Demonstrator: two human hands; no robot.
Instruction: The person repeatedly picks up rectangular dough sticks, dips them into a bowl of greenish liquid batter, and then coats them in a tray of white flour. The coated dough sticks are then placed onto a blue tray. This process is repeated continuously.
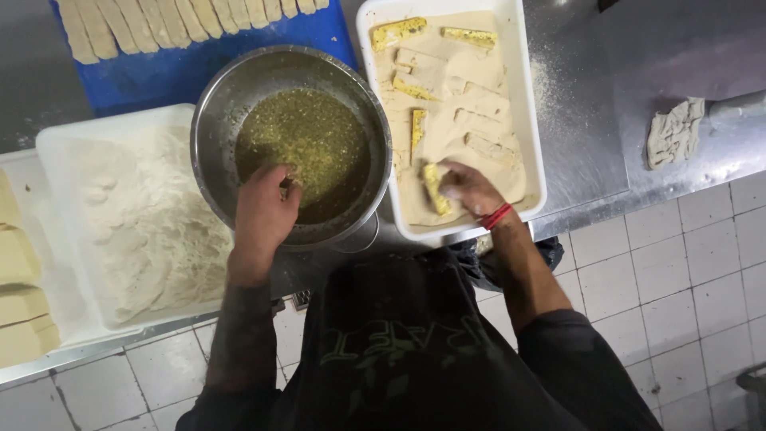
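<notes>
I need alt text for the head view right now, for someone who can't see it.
Seen from above, the left hand dips into a metal bowl of green-flecked batter while the right hand presses a coated strip into the crumbs of a white tray. A flour tub sits to the left, and uncoated strips lie on a blue board.

Shiny steel bowl (215, 104); white plastic tray (531, 120), powdery crumb; matt steel counter (590, 96).

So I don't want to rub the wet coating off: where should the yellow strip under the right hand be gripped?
Grip the yellow strip by its two long edges near mid-length, coming from above. It lies flat on the crumbs in the white tray, its coated broad face up, beside the right hand.
</notes>
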